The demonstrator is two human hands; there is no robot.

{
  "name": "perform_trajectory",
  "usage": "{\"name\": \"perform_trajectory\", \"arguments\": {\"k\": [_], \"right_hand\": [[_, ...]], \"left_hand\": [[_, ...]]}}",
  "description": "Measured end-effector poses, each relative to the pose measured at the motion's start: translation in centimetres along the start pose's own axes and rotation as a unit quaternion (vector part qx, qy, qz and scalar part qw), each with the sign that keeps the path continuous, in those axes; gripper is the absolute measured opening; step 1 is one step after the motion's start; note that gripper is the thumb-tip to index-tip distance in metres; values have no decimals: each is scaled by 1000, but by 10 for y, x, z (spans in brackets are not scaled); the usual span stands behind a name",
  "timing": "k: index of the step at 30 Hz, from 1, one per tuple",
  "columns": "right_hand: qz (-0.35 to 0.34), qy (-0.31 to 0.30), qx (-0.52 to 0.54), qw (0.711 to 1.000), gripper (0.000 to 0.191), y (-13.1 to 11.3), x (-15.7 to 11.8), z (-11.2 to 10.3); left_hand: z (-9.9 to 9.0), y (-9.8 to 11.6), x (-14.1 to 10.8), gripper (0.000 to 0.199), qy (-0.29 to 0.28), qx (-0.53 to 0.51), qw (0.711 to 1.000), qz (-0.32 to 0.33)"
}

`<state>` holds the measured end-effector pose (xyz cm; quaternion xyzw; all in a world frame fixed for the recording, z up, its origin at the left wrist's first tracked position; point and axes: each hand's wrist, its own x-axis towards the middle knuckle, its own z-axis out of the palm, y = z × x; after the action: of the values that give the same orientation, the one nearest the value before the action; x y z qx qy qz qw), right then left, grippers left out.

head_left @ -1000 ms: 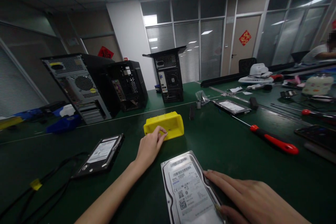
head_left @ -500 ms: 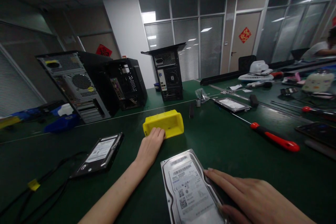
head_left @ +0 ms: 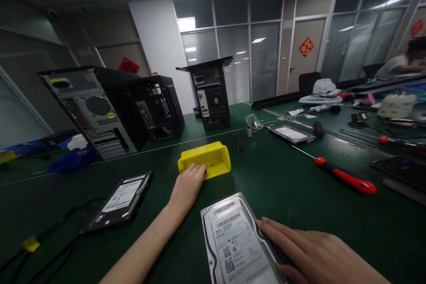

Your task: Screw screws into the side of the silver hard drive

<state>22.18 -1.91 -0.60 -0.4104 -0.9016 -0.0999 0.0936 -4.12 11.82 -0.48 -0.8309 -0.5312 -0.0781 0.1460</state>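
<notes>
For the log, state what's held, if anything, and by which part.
The right grip touches the silver hard drive along its right edge, the left grip the yellow bin at its near rim; whether either holds is unclear.

Left hand (head_left: 188, 185) forward, right hand (head_left: 311, 250) nearer

On the near part of the green table (head_left: 286, 199), a silver hard drive (head_left: 236, 239) is seen with its label upward. Its right edge is touched by the right hand (head_left: 313, 248), whose fingers are stretched. The yellow bin (head_left: 218, 159), farther away, is reached into by the left hand (head_left: 188, 184); its fingertips are hidden. On the left, a black hard drive (head_left: 121, 197) is placed near dark cables (head_left: 56, 230). On the right, a red-black screwdriver (head_left: 346, 175) is laid, its shaft pointed toward a third hard drive (head_left: 291, 134).
</notes>
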Motion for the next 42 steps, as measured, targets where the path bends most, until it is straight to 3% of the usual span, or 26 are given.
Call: {"name": "perform_trajectory", "arguments": {"k": [8,12,18,22,30,36,42], "right_hand": [[6,1,0,1000,50,-1,1,1],[-8,13,-13,1000,49,0,3,2],[-21,38,-33,999,44,1,1,3],[-29,91,-44,994,39,-2,4,2],[-33,176,-32,983,46,1,4,19],[-21,163,8,986,42,6,-2,39],[-25,176,10,984,41,6,-2,35]], "left_hand": [[1,0,1,17,19,15,999,28],[-8,-6,-7,16,25,-52,998,25],[-24,-11,-67,13,35,-279,960,6],[-28,-6,-99,14,47,-349,936,-24],[-18,-2,-81,15,52,-389,912,-120],[-19,0,-83,16,18,-428,893,-137],[-17,1,-81,19,0,-438,886,-151]]}}
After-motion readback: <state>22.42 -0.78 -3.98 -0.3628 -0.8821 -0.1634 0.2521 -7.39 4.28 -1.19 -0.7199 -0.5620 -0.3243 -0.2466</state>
